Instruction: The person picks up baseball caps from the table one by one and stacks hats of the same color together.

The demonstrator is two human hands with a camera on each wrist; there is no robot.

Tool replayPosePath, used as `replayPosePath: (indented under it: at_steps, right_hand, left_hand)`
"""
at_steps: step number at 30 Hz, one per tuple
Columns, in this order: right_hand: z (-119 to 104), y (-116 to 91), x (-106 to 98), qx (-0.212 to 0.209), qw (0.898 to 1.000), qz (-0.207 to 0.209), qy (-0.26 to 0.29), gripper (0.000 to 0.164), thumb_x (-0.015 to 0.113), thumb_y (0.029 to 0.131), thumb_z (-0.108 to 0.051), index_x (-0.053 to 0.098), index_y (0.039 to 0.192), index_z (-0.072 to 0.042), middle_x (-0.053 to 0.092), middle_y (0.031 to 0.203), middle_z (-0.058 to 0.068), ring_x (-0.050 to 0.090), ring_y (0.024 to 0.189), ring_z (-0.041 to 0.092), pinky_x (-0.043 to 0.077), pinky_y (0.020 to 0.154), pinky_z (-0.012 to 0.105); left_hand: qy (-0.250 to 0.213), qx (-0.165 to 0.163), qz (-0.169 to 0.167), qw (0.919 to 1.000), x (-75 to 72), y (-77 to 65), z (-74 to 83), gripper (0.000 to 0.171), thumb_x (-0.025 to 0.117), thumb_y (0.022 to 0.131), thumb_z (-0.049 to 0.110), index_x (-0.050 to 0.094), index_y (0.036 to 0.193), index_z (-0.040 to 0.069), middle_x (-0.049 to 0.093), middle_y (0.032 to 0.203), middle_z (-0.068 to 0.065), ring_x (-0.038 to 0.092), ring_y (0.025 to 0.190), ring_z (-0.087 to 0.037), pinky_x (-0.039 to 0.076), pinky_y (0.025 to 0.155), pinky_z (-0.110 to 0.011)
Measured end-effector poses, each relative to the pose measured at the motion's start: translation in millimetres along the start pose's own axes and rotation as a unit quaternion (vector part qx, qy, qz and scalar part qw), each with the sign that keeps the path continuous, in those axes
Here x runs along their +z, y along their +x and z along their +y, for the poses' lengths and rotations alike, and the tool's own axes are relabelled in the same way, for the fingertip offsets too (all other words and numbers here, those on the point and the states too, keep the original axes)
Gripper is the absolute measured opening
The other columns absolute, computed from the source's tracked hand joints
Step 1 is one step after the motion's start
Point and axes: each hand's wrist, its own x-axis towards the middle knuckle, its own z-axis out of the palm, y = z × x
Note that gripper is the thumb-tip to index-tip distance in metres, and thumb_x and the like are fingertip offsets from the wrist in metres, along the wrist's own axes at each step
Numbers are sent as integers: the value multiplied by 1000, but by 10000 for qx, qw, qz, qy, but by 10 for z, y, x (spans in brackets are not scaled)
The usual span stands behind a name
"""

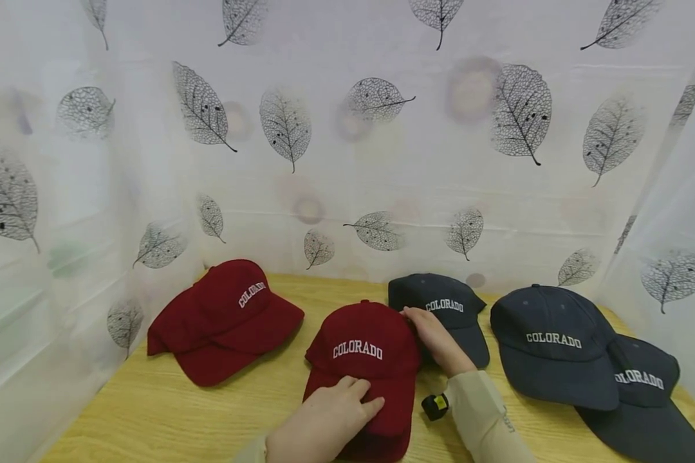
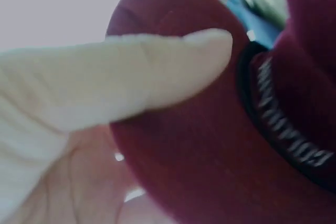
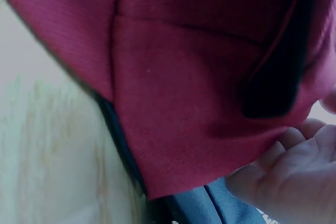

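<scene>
In the head view a red cap point(image 1: 365, 328) lettered COLORADO sits at the front middle. My left hand point(image 1: 330, 418) grips its brim, with the thumb point(image 2: 173, 72) lying across the red brim point(image 2: 184, 156) in the left wrist view. A darker red edge point(image 1: 376, 447) shows beneath that brim. My right hand point(image 1: 440, 341) holds the cap's right side. In the right wrist view, the curled fingers of the right hand point(image 3: 294, 166) take hold of the lower edge of the red cloth point(image 3: 178, 93). A dark navy cap point(image 1: 440, 302) lies just behind, partly covered by the right hand.
On the left, red caps point(image 1: 226, 321) lie overlapped with two brims showing. Two navy caps point(image 1: 547, 350) overlap on the right. A small black object with a yellow patch point(image 1: 436, 406) is by the right sleeve. Leaf-printed sheeting point(image 1: 324, 167) surrounds the wooden table point(image 1: 168, 424).
</scene>
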Motion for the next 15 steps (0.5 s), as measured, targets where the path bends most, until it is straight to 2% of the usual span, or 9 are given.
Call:
replayPosePath:
  at_steps: [2, 6, 10, 15]
  right_hand:
    - [9, 6, 4, -66, 9999, 9, -97, 36, 37, 96, -28, 59, 97, 1, 56, 85, 5, 52, 82, 18, 42, 78, 33]
    - [22, 21, 8, -143, 9995, 84, -269, 36, 38, 96, -28, 59, 100, 2, 56, 91, 6, 51, 88, 18, 39, 83, 34]
    - [25, 25, 12, -140, 9993, 113, -330, 35, 41, 95, -29, 59, 99, 1, 56, 88, 6, 51, 84, 19, 40, 80, 34]
    - [23, 11, 10, -131, 9992, 71, -380, 32, 45, 94, -27, 59, 101, 1, 56, 87, 5, 52, 80, 18, 42, 74, 33]
  left_hand:
    - [-138, 103, -106, 9998, 55, -5, -18, 53, 71, 73, 38, 55, 122, 28, 52, 114, 2, 49, 103, -16, 47, 65, -25]
    - [-328, 332, -109, 9988, 154, -24, -54, 54, 66, 75, 47, 55, 123, 26, 51, 117, 0, 47, 104, -16, 45, 64, -22]
    - [-400, 478, -124, 9980, 219, -33, -82, 54, 62, 77, 51, 54, 124, 25, 49, 118, -1, 45, 104, -17, 43, 64, -19]
    - [-441, 552, -97, 9975, 270, -29, -89, 50, 63, 77, 48, 54, 120, 24, 48, 118, -1, 44, 103, -16, 42, 62, -18]
